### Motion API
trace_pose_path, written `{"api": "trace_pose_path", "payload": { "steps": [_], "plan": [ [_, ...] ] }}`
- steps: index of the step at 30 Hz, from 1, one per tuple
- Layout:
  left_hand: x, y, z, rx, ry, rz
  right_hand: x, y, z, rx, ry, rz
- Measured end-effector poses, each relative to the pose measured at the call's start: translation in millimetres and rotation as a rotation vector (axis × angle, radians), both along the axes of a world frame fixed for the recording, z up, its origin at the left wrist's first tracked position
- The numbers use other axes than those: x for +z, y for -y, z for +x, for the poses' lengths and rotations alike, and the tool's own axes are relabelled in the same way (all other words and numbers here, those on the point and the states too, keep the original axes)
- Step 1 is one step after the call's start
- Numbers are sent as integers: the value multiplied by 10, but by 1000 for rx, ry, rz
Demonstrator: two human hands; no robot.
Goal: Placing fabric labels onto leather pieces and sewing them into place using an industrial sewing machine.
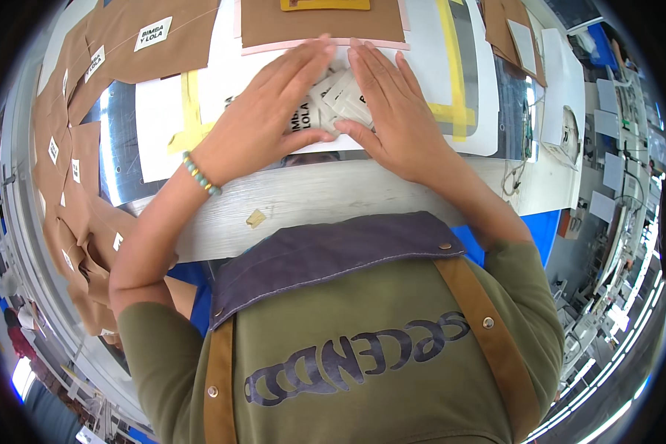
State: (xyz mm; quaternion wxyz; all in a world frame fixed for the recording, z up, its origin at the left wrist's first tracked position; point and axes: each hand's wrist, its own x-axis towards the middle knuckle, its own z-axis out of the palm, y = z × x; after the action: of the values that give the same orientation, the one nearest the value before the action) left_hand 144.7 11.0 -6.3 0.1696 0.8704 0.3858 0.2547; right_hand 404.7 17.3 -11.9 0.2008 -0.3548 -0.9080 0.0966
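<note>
My left hand (263,111) and my right hand (396,115) lie on either side of a loose pile of small white labels (344,96) with black print. The fingers of both stretch forward, and the thumbs point inward along the near edge of the pile. Palms and fingers cover part of the labels. Just beyond my fingertips is a flat brown panel (322,28) with pink edging, and a yellow piece (325,4) rests at its far side. Beneath everything spreads a white sheet (159,126) with yellow tape strips (191,103).
Many brown cut pieces (118,63), several bearing white labels, overlap along the left side. More brown pieces (507,29) sit at the far right. A small beige scrap (256,217) lies near the table's front edge (222,229). A thin cord (512,177) hangs at the right.
</note>
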Motion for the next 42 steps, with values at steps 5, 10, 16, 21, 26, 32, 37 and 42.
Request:
{"api": "trace_pose_path", "payload": {
  "steps": [5,10,16,21,26,32,37,42],
  "plan": [
    [-24,-219,242,-180,138,-56,100,-108,160,61,-264,-104],
    [164,-188,58,-25,113,46,471,-354,553,72,-132,-47],
    [200,74,-323,244,67,23,608,-396,656,91,-38,-428],
    [229,143,-462,301,9,13,640,-451,411,181,-21,-365],
    [247,84,-416,332,82,-228,511,-481,-45,346,-75,-82],
    [260,81,-297,409,201,-357,541,-584,-209,316,50,-159],
    [271,53,-303,330,352,-282,624,-616,-452,293,-327,-19],
    [453,21,-229,277,324,-282,699,-611,-467,360,-239,26]
  ]
}}
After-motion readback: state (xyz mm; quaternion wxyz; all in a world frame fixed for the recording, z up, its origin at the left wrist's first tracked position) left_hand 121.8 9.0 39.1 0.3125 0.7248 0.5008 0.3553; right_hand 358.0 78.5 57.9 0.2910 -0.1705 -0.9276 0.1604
